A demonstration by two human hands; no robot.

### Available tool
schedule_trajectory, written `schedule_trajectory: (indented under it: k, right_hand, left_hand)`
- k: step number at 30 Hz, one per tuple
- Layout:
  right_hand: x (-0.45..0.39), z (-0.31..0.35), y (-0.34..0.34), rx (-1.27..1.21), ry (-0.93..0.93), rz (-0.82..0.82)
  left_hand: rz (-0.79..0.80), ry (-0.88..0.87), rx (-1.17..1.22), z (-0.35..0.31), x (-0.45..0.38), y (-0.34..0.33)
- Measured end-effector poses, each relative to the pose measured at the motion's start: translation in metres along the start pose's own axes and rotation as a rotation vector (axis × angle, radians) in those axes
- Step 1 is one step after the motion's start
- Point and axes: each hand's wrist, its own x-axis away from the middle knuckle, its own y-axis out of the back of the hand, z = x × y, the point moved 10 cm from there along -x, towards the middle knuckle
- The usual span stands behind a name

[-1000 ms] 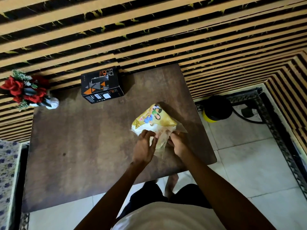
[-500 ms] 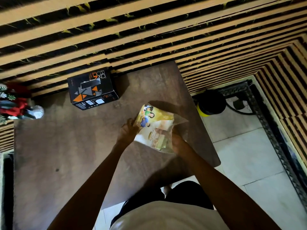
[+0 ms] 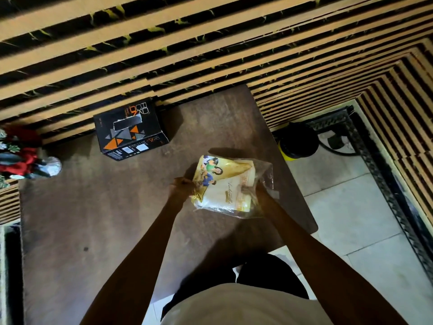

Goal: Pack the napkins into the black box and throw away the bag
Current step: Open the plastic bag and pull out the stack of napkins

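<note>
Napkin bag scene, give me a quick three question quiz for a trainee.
1. True or false: the black box stands closed on the table.
2. Which hand grips the napkin bag on its cartoon-printed side: A left hand, B right hand?
3. Fill in: the bin with the yellow band stands on the ____, beside the table.

Key: 1 true; 2 A; 3 floor.
</note>
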Motion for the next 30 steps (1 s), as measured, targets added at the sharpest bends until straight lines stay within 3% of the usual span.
schedule_trajectory:
  k: [2,5,8,11,16,22,25,30]
  right_hand:
    - [-0.023,0.002,0.003,-0.001,0.094,0.048]
    - [-0.045,-0.013,0.044,0.0,0.085,0.011]
    - [-0.032,0.006,0.092,0.014,0.191,-0.144]
    - [-0.022,0.012,0.129,-0.205,0.264,-0.199]
    - [-0.007,0.03,0.119,-0.574,0.292,0.111]
    - [0.021,-0.01,0.066,-0.169,0.08,0.416]
    - [0.03,-0.035,0.061,-0.042,0.028,0.458]
    - [0.032,-0.046,0.093,-0.158,0.062,0.415]
  left_hand:
    - [-0.071,0.002,0.104,0.009,-0.003,0.009]
    - [-0.12,-0.005,0.151,0.006,0.005,0.016]
    - [-0.147,0.022,0.188,0.011,0.006,0.018]
    - [-0.173,0.03,0.189,0.015,0.013,0.018]
    - [-0.172,-0.027,0.253,0.011,0.034,-0.003]
    - [-0.255,-0.05,0.239,0.013,0.036,-0.018]
    - [-0.32,-0.062,0.204,0.013,0.029,-0.02]
    - [-0.409,0.044,0.114,0.048,-0.005,-0.011]
